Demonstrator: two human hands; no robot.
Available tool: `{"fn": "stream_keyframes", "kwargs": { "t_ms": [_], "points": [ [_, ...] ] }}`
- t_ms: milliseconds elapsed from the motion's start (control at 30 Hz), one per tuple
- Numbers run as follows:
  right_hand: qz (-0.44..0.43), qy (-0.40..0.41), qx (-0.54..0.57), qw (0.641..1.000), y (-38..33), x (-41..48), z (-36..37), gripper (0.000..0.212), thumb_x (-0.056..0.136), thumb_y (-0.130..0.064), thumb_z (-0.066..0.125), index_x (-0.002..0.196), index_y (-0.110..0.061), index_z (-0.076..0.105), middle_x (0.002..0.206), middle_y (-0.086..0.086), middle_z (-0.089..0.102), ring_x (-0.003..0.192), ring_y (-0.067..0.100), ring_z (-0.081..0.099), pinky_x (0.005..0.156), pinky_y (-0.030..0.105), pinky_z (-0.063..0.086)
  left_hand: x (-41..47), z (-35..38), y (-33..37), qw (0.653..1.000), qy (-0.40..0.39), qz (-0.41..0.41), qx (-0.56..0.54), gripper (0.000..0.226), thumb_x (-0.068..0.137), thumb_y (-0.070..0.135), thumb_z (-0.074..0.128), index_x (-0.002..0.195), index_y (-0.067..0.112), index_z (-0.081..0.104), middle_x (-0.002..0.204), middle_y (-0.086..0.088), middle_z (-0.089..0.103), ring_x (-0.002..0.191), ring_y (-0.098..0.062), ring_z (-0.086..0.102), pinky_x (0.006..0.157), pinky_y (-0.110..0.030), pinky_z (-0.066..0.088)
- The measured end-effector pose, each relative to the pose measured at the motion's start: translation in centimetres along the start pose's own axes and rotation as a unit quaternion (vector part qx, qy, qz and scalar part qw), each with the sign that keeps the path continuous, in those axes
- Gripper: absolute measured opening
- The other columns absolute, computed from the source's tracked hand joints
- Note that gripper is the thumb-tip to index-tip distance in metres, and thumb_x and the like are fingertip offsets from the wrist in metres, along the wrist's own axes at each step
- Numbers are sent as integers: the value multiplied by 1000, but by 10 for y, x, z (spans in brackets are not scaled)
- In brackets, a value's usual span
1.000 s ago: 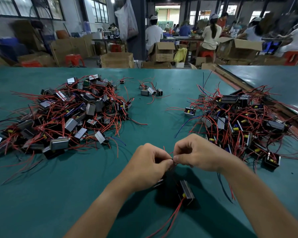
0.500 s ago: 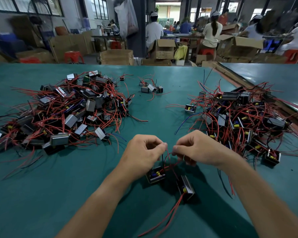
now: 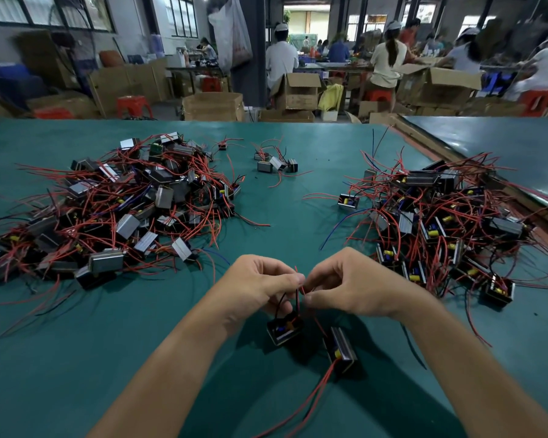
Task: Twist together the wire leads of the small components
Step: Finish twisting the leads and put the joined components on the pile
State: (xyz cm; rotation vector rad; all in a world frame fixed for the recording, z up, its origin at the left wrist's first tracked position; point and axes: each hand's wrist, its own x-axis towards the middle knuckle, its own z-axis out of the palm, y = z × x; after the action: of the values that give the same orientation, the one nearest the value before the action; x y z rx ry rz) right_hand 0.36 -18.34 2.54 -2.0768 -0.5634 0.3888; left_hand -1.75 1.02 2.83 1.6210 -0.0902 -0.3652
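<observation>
Extending both forearms over the green surface (image 3: 76, 358), converging at centre. Pinching the red wire leads (image 3: 300, 287) with the left hand (image 3: 260, 286) and right hand (image 3: 351, 286), fingers curled, directly above a small component (image 3: 285, 331), near a second component (image 3: 342, 349). Working between a left pile (image 3: 124, 207) and a right pile (image 3: 440, 222).

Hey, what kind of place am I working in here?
Probably a small electronics assembly factory: heaps of small black components with red wire leads on a green-topped table, open brown cardboard boxes behind it, and other workers at benches.
</observation>
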Motion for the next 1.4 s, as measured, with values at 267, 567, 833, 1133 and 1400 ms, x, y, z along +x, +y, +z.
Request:
{"fn": "stream_keyframes", "kwargs": {
  "t_ms": [267, 567, 833, 1133, 1400],
  "points": [
    [-4, 55, -49, 997, 0, 4, 2, 9, 87, -13, 72, 79, -9, 74, 68, -1, 71, 58, 3, 56, 60, 18, 45, -3, -4, 3, 998, -13, -5, -57, 10, 77, 10, 74, 67, 11, 72, 64, -9, 56, 48, -15, 57, 51, -21, 53],
    [36, 154, 95, 983, 0, 6, -7, 14, 91, -2, 62, 97, -12, 53, 57, 3, 64, 40, 13, 46, 41, 21, 40, -4, -2, 8, 997, 38, 27, -56, 19, 82, 4, 72, 65, 11, 70, 63, -11, 58, 46, -15, 55, 49, -23, 53],
    [52, 176, 117, 976, -10, 5, -9, 13, 101, -13, 48, 93, -8, 58, 54, 6, 65, 39, 14, 50, 41, 24, 43, -1, 0, 4, 997, 65, 24, -23, 16, 91, 19, 66, 82, 7, 68, 62, -8, 66, 42, -16, 59, 43, -22, 51],
    [18, 223, 171, 960, -8, 1, -13, 13, 88, 1, 67, 78, -8, 70, 59, 0, 67, 42, 9, 53, 42, 20, 46, 2, 8, -8, 991, -34, 51, 117, 11, 76, 4, 81, 70, 10, 73, 57, 1, 66, 42, -3, 49, 42, -14, 38],
    [14, 210, 189, 959, -6, 1, -13, 11, 90, 0, 64, 82, -5, 70, 69, 6, 73, 46, 10, 56, 45, 20, 50, 2, 9, -9, 982, -36, 41, 183, 25, 86, 10, 72, 62, 13, 67, 48, 9, 58, 42, -2, 47, 45, -14, 39]
  ]
}}
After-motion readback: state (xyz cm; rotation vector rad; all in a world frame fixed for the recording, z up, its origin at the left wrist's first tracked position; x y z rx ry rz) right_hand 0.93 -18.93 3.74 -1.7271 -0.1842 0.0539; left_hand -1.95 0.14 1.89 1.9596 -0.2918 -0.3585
